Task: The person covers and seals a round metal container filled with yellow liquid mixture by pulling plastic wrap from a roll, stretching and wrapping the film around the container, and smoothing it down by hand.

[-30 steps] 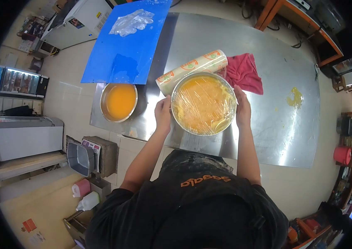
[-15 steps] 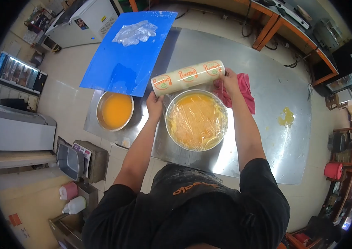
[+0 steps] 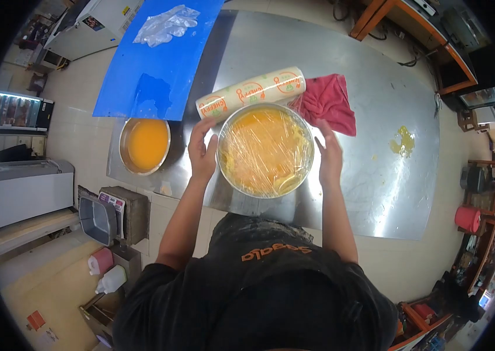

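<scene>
A round metal bowl (image 3: 265,195) stands in front of me, clear film stretched over its orange-yellow contents (image 3: 262,149). Beside the bowl's left rim is my left hand (image 3: 203,153), thumb and fingers apart. My right hand (image 3: 330,153) is at the opposite side, its fingers also spread and close to the rim; I cannot tell whether either hand touches it. Just behind the bowl lies the printed roll of cling film (image 3: 250,93), with neither hand holding it. A crumpled red cloth (image 3: 330,102) lies to the right of the roll.
Left on the metal table (image 3: 376,193) sits a second bowl (image 3: 167,153) of orange liquid (image 3: 147,145). Over its far edge reaches a blue board (image 3: 171,58) bearing a clear plastic glove (image 3: 167,24). A yellow spill (image 3: 402,142) marks the table's right side.
Both hands have let go of the cling film roll, which now lies behind the bowl. They have come down to the bowl's two sides. The whole view has shifted slightly.
</scene>
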`<state>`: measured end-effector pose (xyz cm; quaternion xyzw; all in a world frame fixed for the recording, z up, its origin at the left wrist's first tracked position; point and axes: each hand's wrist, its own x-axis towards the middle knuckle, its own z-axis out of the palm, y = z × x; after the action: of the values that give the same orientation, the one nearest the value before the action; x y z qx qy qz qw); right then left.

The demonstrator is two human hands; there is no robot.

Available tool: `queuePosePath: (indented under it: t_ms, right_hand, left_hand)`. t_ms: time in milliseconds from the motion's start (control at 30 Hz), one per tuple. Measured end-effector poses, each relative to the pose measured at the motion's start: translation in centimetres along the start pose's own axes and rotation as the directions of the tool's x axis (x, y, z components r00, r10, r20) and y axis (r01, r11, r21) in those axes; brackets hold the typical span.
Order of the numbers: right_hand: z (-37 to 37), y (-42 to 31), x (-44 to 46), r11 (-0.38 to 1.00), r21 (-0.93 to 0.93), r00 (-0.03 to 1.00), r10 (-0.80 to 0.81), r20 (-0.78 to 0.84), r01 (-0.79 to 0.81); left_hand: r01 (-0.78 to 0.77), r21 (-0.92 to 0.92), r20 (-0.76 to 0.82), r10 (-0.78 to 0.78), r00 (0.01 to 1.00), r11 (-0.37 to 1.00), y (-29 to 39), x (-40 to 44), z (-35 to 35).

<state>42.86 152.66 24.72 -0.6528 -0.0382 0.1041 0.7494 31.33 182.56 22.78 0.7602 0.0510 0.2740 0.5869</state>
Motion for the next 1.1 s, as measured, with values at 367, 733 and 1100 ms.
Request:
queuePosePath:
  t_ms: [367, 733, 1100]
  right_hand:
    - [1.6, 3.7, -1.5, 0.921, 0.388, 0.979, -0.040, 0.202, -0.043]
    - [2.0, 4.3, -2.0, 0.895, 0.425, 0.978, 0.053, 0.201, -0.136]
    - [1.8, -4.0, -7.1, 0.920, 0.391, 0.994, -0.012, 0.110, -0.032]
  left_hand:
    - [0.210, -0.382, 0.148, -0.164, 0.975, 0.900, 2.5, -1.5, 3.2]
    - [0.279, -0.650, 0.051, -0.326, 0.944, 0.707, 1.9, -3.6, 4.3]
    - [0.300, -0.802, 0.125, -0.346, 0.930, 0.516, 11.0, -3.5, 4.0]
